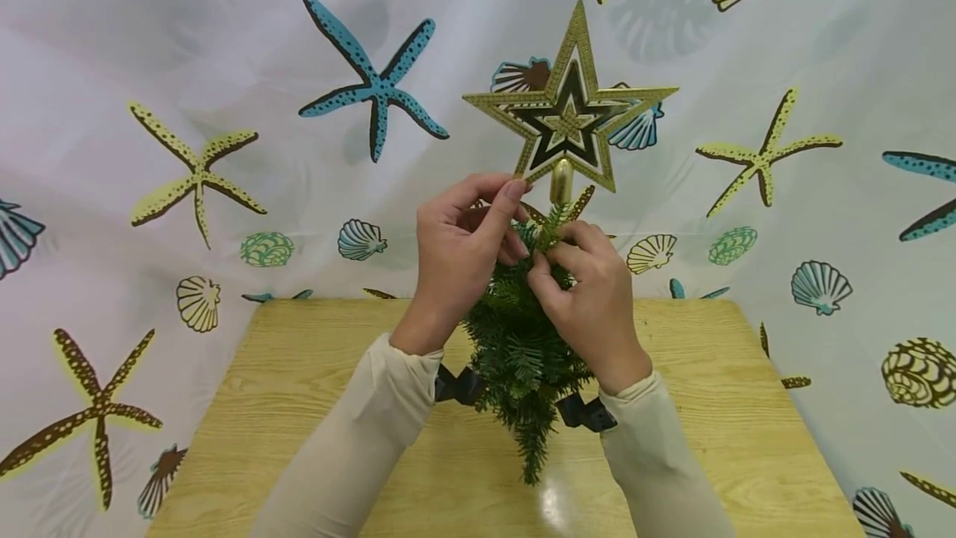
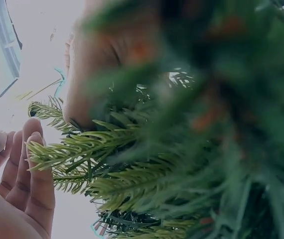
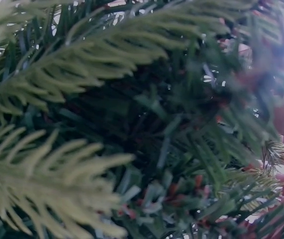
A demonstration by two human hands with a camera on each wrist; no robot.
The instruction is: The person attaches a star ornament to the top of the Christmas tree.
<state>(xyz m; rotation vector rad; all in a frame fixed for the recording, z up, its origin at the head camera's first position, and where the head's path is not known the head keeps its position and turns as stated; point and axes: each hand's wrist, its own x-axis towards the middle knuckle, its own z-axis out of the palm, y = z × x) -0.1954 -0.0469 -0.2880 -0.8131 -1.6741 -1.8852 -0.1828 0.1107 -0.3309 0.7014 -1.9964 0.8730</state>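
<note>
A gold star tree topper [image 1: 569,119] stands upright on its tube at the tip of a small artificial Christmas tree [image 1: 523,347]. My left hand [image 1: 466,243] pinches the star's lower left point between thumb and index finger, its other fingers loosely curved beside the top branches. Just below the tube, my right hand [image 1: 590,293] pinches the tree's top twig [image 1: 553,227]. Green needles fill much of the left wrist view, where fingers of the left hand [image 2: 25,184] show at the left. In the right wrist view, blurred branches [image 3: 147,114] hide most of the work.
The tree stands on a light wooden table [image 1: 314,405]. Dark bands [image 1: 457,386] show at both wrists. Behind the table hangs a white cloth [image 1: 261,40] printed with starfish and shells.
</note>
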